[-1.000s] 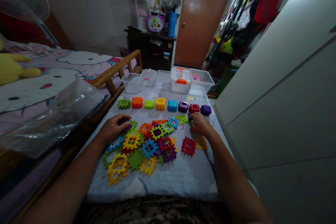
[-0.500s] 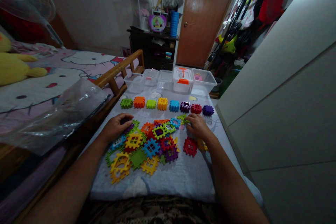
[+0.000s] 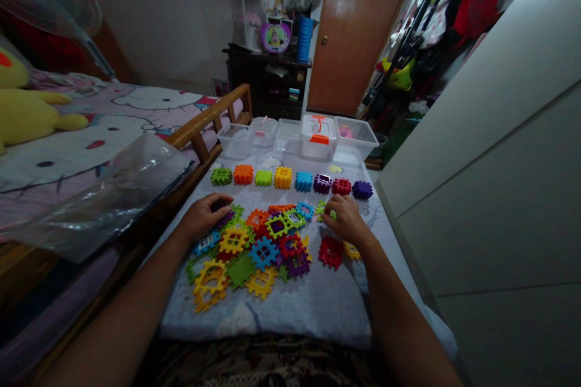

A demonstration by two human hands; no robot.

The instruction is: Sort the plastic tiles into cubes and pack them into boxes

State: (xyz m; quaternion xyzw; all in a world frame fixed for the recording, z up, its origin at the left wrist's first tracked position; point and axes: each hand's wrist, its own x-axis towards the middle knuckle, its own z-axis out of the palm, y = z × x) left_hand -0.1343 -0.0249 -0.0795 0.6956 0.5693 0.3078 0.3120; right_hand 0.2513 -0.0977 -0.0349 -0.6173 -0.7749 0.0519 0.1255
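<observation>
My right hand (image 3: 344,217) is at the far right of the pile, its fingers closed on a lime green interlocking plastic tile (image 3: 321,211), partly hidden by them. My left hand (image 3: 207,216) rests at the pile's left edge, thumb and fingers apart and curved, beside a purple tile (image 3: 226,218) and a green one. The loose pile holds several notched tiles, among them a blue window tile (image 3: 263,253), a yellow window tile (image 3: 233,240) and a plain green tile (image 3: 240,270). Below my right hand lie a red tile (image 3: 331,252) and a yellow tile (image 3: 352,250), apart from the pile.
Behind the pile, a row of single-colour stacks runs across the cloth-covered table, from a green stack (image 3: 221,176) to a dark purple stack (image 3: 362,190). Clear plastic boxes (image 3: 356,144) line the far edge. A wooden bed rail (image 3: 209,120) borders the left, a white cabinet (image 3: 481,175) the right.
My right hand has shifted slightly, and the lime green tile at its fingers has turned and moved a little. My left hand stays at the pile. The whole view has shifted slightly.
</observation>
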